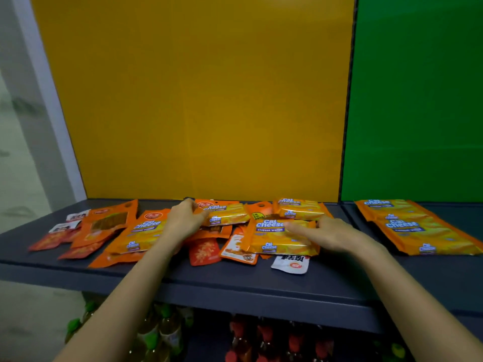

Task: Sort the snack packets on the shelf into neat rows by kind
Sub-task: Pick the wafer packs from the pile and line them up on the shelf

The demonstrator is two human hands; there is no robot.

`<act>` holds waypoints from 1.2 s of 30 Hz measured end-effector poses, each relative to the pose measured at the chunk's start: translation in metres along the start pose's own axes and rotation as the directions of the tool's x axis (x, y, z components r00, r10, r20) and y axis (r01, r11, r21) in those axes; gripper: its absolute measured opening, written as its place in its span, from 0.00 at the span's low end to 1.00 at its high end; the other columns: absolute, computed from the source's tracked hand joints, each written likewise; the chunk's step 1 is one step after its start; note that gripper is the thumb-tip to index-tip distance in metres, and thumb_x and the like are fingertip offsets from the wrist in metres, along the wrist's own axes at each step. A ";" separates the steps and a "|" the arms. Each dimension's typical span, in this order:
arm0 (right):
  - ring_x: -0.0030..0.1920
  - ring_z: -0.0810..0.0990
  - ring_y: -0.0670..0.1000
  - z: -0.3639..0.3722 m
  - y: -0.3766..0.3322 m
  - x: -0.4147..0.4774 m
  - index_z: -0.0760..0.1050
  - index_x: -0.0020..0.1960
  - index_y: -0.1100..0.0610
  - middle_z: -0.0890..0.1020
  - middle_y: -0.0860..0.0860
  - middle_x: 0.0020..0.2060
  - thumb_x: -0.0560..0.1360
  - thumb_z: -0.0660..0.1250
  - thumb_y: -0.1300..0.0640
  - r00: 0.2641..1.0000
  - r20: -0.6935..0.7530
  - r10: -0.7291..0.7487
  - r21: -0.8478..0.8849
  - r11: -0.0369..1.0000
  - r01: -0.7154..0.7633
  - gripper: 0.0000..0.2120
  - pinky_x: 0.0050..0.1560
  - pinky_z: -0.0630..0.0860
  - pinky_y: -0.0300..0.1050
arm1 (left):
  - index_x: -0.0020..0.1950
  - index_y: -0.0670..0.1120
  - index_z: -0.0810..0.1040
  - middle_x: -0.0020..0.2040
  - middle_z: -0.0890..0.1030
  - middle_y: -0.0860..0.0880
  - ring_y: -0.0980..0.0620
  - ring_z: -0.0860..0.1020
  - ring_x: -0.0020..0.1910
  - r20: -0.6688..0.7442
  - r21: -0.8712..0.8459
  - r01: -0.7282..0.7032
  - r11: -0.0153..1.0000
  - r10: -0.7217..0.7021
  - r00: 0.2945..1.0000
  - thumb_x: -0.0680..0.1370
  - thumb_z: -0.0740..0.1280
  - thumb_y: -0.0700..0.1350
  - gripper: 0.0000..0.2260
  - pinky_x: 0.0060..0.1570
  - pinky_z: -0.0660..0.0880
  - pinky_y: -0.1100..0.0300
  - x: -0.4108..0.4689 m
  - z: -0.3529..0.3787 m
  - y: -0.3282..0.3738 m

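Mixed snack packets lie jumbled on a dark grey shelf (235,280). My left hand (184,220) grips the left end of a Cal Cheese wafer packet (227,214) near the back of the shelf. My right hand (326,232) lies flat on the right side of another Cal Cheese packet (277,237) in the middle, fingers straight and pointing left. One more Cal Cheese packet (145,235) lies left of my left hand and another (300,209) sits at the back. Two Cal Cheese packets (418,228) lie stacked on the right shelf section.
Orange pouches (109,222) and small red sachets (49,241) lie at the left. A red sachet (203,252), an orange sachet (236,250) and a white sachet (291,263) sit near the front edge. Yellow (203,100) and green (418,100) back panels rise behind. Bottles (167,333) stand below.
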State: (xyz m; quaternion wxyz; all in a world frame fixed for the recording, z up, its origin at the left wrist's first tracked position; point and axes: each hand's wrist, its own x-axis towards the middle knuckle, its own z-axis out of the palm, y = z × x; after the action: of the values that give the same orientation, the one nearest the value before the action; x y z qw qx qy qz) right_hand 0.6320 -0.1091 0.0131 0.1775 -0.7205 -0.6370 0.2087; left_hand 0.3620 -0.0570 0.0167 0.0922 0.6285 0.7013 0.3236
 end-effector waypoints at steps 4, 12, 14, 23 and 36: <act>0.67 0.71 0.57 0.006 -0.010 0.000 0.65 0.70 0.54 0.69 0.55 0.69 0.65 0.61 0.27 0.997 -0.017 0.069 -0.002 0.998 -0.069 0.43 0.64 0.68 0.47 | 0.64 0.36 0.70 0.65 0.73 0.37 0.40 0.72 0.63 0.163 0.196 0.012 0.981 -0.045 0.986 0.77 0.61 0.59 0.28 0.59 0.70 0.52 0.026 0.007 0.003; 0.65 0.73 0.54 0.011 -0.009 0.008 0.67 0.69 0.53 0.71 0.53 0.68 0.62 0.67 0.30 0.993 -0.033 0.115 0.068 0.991 -0.113 0.43 0.63 0.73 0.48 | 0.63 0.38 0.72 0.64 0.75 0.41 0.42 0.75 0.61 0.320 0.170 0.082 0.982 -0.134 0.938 0.64 0.66 0.71 0.41 0.57 0.72 0.51 0.055 0.013 0.002; 0.63 0.74 0.54 0.012 -0.007 0.010 0.69 0.67 0.53 0.73 0.52 0.66 0.61 0.69 0.30 0.992 -0.040 0.117 0.097 0.989 -0.113 0.42 0.63 0.74 0.49 | 0.65 0.37 0.69 0.65 0.74 0.40 0.42 0.74 0.61 0.338 0.081 0.104 0.991 -0.126 0.933 0.65 0.70 0.66 0.41 0.54 0.72 0.53 0.058 0.014 0.003; 0.60 0.76 0.53 0.011 -0.003 0.010 0.71 0.64 0.54 0.77 0.51 0.62 0.61 0.73 0.36 0.988 -0.067 0.142 0.226 0.966 -0.123 0.37 0.61 0.74 0.48 | 0.69 0.36 0.63 0.67 0.70 0.40 0.41 0.70 0.65 0.319 -0.256 0.159 0.953 -0.071 0.945 0.62 0.79 0.50 0.43 0.55 0.69 0.53 0.061 0.017 0.010; 0.50 0.79 0.51 0.012 0.012 0.008 0.72 0.55 0.55 0.79 0.51 0.52 0.68 0.74 0.49 0.964 -0.244 0.107 0.563 0.825 0.051 0.20 0.48 0.77 0.43 | 0.63 0.38 0.68 0.54 0.78 0.40 0.43 0.79 0.44 0.238 -0.711 0.181 0.679 -0.010 0.971 0.67 0.75 0.39 0.28 0.43 0.77 0.51 0.055 0.016 0.007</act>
State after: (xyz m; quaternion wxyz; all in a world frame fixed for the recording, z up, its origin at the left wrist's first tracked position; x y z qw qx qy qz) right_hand 0.6369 -0.1032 -0.0043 0.4628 -0.6663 -0.5066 0.2918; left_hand 0.3656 -0.0002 0.0235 0.4260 0.5333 0.5326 0.5004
